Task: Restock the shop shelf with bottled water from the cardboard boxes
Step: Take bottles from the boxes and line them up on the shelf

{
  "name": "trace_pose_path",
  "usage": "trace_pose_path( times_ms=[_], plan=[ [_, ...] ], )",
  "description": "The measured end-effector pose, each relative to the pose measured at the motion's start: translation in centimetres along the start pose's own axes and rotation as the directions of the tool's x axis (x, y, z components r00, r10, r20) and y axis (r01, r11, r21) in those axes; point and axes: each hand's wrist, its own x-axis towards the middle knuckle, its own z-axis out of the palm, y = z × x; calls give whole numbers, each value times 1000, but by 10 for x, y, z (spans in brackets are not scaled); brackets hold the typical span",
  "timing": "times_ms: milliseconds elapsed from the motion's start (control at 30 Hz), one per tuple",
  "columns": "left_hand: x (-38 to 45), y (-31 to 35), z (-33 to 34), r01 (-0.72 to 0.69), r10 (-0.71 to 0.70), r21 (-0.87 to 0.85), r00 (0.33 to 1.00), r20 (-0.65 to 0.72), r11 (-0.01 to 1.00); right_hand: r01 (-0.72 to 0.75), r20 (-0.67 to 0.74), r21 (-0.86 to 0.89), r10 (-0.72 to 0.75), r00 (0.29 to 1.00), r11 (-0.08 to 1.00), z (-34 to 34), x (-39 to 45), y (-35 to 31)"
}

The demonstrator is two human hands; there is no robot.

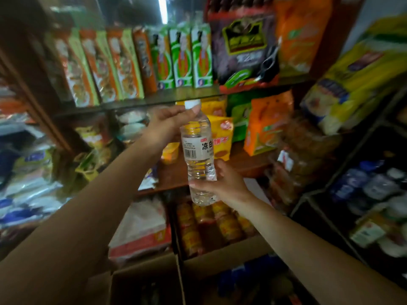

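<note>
The water bottle (199, 159) is made of clear, glossy plastic, ribbed in its lower half, and is closed with a white plastic cap (192, 103). A smooth white paper or film label (198, 146) with a printed barcode is wrapped round it. The shelf board (248, 160) is seen as reddish-brown wood with a dull sheen. The upper shelf (154, 99) appears smooth and slightly reflective at its edge. The snack bags (267, 126) are formed of shiny, crinkled plastic film. The cardboard boxes (222, 259) are shown as matt brown corrugated board with rough-cut flaps.
</note>
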Motion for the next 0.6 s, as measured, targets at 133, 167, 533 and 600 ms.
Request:
trace_pose_path(
  times_ms=[133, 167, 533, 600],
  plan=[
    [21, 73, 62, -81, 82, -16, 989, 120, 997, 29, -114, -35, -32, 993, 999, -81, -26, -50],
    [25, 90, 79, -101, 103, -18, 982, 157, 995, 28, -145, -36, -33, 989, 999, -101, -35, -61],
    [24, 239, 277, -238, 269, -128, 806, 527, 963, 51, -572, -126, -115, 812, 991, -280, -157, -139],
    [13, 254, 309, -233, 289, -172, 767, 573, 957, 40, -650, -134, -118, 751, 990, -301, -184, -144]
  ],
)
